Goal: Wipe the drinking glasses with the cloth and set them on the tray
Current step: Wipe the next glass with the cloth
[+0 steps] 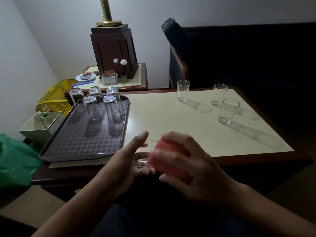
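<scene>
One pale-topped table point(171, 120) under everything, with a dark chequered tray point(82, 139) on its left end. Just right of the tray's near corner, both hands: left hand point(130, 159) cupping a blurred held glass point(142, 160), thumb raised; right hand point(191, 168) curled round a pink cloth point(164, 156) pressed to that glass. At the tray's far end, five upturned glasses point(93, 106). Well right of the tray, on bare tabletop, three upright glasses point(183, 90) — each standing apart.
</scene>
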Demonstrator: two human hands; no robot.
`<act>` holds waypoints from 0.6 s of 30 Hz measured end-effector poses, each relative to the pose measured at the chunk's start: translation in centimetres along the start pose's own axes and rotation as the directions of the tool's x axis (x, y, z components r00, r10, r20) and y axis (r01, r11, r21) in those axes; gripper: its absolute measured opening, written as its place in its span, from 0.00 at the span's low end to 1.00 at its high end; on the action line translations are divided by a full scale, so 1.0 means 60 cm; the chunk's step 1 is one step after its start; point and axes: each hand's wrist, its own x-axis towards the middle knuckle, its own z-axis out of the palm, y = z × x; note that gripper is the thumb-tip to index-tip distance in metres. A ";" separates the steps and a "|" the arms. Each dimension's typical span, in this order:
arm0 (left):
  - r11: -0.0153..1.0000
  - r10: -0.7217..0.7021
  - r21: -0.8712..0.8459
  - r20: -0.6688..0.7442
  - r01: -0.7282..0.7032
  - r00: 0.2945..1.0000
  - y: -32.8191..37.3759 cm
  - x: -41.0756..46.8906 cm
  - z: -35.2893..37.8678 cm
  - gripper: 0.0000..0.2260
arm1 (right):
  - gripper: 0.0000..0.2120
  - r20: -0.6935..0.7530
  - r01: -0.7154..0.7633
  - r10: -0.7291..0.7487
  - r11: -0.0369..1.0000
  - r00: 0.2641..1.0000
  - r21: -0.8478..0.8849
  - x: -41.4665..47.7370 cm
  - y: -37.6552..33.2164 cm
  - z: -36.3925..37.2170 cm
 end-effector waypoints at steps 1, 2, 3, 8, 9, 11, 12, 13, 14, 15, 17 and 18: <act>0.995 -0.082 -0.052 0.017 0.083 0.996 -0.002 0.000 -0.001 0.33 | 0.19 0.007 0.157 -0.157 0.977 0.987 -0.143 -0.001 0.006 0.006; 0.988 -0.126 -0.087 0.043 0.130 0.991 -0.003 -0.002 -0.002 0.32 | 0.18 0.016 0.223 -0.224 0.957 0.975 -0.188 -0.002 0.010 0.011; 0.985 -0.131 -0.102 0.067 0.137 0.989 -0.003 -0.003 0.000 0.30 | 0.18 0.004 0.209 -0.212 0.964 0.977 -0.165 -0.005 0.016 0.014; 0.964 0.232 0.079 0.221 -0.255 0.947 0.002 -0.009 -0.007 0.21 | 0.24 0.097 -0.448 0.473 0.720 0.875 0.530 0.009 -0.006 -0.012; 0.908 0.321 0.180 0.279 -0.378 0.905 0.004 -0.014 -0.011 0.22 | 0.22 0.235 -0.549 0.562 0.492 0.793 0.676 0.017 -0.007 -0.021; 0.742 0.416 0.370 0.399 -0.559 0.817 0.006 -0.023 -0.013 0.25 | 0.19 0.442 -0.617 0.609 0.100 0.658 0.781 0.026 -0.004 -0.037; 0.684 0.419 0.443 0.411 -0.580 0.809 0.005 -0.023 -0.012 0.28 | 0.18 0.462 -0.607 0.611 0.038 0.642 0.793 0.027 -0.003 -0.043; 0.659 0.400 0.513 0.381 -0.550 0.834 0.005 -0.024 -0.009 0.31 | 0.19 0.431 -0.597 0.625 0.071 0.651 0.799 0.026 0.001 -0.045; 0.686 0.354 0.543 0.332 -0.484 0.874 0.004 -0.023 -0.005 0.34 | 0.20 0.362 -0.593 0.640 0.185 0.678 0.783 0.024 0.002 -0.043; 0.769 0.261 0.520 0.274 -0.371 0.925 0.003 -0.020 -0.001 0.34 | 0.20 0.265 -0.585 0.643 0.352 0.719 0.731 0.021 0.000 -0.038; 0.968 -0.012 0.248 0.188 -0.036 0.982 0.002 -0.014 0.006 0.32 | 0.23 0.044 -0.482 0.529 0.732 0.848 0.481 0.013 -0.009 -0.030; 0.991 -0.064 0.126 0.192 0.040 0.979 0.002 -0.010 0.003 0.31 | 0.25 -0.020 -0.392 0.422 0.859 0.907 0.328 0.008 -0.011 -0.025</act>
